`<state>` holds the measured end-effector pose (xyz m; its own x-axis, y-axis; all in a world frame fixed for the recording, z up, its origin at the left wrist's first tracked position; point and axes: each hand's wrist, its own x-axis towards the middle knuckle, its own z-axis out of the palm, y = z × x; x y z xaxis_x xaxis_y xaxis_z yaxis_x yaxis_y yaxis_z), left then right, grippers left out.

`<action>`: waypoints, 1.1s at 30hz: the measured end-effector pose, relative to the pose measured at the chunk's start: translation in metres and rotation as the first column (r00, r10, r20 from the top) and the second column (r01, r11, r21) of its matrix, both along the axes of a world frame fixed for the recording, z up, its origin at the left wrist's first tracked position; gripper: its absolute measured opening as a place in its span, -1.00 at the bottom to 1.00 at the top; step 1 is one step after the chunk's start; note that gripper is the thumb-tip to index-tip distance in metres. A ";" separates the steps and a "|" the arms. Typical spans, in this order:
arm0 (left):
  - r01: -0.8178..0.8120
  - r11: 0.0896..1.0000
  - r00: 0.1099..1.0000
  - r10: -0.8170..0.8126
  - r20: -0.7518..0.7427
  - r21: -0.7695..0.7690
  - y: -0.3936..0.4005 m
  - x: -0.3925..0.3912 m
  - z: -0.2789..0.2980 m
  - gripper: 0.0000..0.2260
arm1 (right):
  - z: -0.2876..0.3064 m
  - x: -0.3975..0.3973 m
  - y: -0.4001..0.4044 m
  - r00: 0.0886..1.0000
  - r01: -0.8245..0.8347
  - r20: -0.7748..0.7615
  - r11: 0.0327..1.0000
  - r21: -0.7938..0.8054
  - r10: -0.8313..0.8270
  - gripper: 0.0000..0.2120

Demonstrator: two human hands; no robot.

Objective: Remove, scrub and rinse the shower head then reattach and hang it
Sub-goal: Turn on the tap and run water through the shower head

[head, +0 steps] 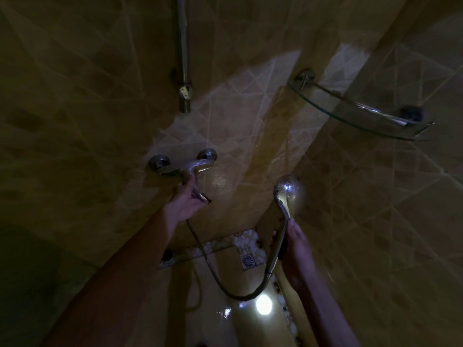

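Note:
In the dim shower, my right hand grips the handle of the chrome shower head, whose round face points up and away near the wall corner. Its metal hose loops down from the handle and back up to the wall mixer tap. My left hand reaches up to the mixer and curls round its lever. Above the tap, the vertical shower rail with its empty holder is fixed to the tiled wall.
A glass corner shelf with a chrome rail sticks out at upper right, a small dark object on it. Below, a square floor drain sits in patterned floor tiles. A bright light reflection shines on the wet floor.

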<state>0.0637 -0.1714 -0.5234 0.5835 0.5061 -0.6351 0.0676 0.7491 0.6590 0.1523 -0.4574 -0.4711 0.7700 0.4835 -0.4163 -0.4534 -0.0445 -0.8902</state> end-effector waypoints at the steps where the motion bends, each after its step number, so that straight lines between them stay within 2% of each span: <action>1: -0.009 1.000 1.000 0.009 -0.004 0.000 0.000 0.001 0.001 -0.33 | 0.000 0.000 0.000 1.000 0.002 0.003 1.000 0.003 -0.002 -0.75; 8: -0.070 0.997 0.997 0.070 -0.010 -0.038 -0.006 0.006 -0.006 -0.49 | 0.003 -0.002 -0.004 1.000 0.004 0.004 1.000 0.003 -0.004 -0.76; 14: -0.113 0.993 0.993 0.112 -0.030 -0.027 -0.009 0.007 0.001 -0.50 | 0.003 -0.004 -0.009 1.000 -0.007 0.005 1.000 -0.002 0.007 -0.75; 19: -0.074 0.997 0.997 0.074 -0.021 -0.013 -0.010 0.004 0.002 -0.43 | 0.004 -0.004 -0.011 1.000 0.002 -0.006 1.000 0.010 -0.002 -0.76; 22: -0.061 0.998 0.997 0.062 -0.048 0.007 -0.012 0.003 0.009 -0.56 | 0.005 -0.004 -0.013 1.000 0.000 -0.008 1.000 0.021 0.001 -0.77; 25: -0.041 0.999 0.997 0.041 -0.058 0.009 -0.012 0.000 0.015 -0.59 | 0.006 -0.003 -0.015 1.000 -0.002 0.000 1.000 0.020 0.002 -0.77; 29: 0.027 0.997 0.979 -0.011 -0.205 0.073 -0.008 -0.005 0.013 -0.59 | 0.005 -0.001 -0.019 1.000 0.000 0.000 1.000 0.027 0.000 -0.73; 33: -0.010 1.000 0.983 0.013 -0.185 0.018 -0.008 -0.001 0.016 -0.64 | 0.003 0.000 -0.020 1.000 0.022 -0.007 0.999 0.026 -0.022 -0.75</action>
<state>0.0632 -0.1789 -0.5070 0.4506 0.5240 -0.7227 0.1812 0.7390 0.6488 0.1523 -0.4771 -0.4684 0.7780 0.4770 -0.4090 -0.4598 -0.0114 -0.8879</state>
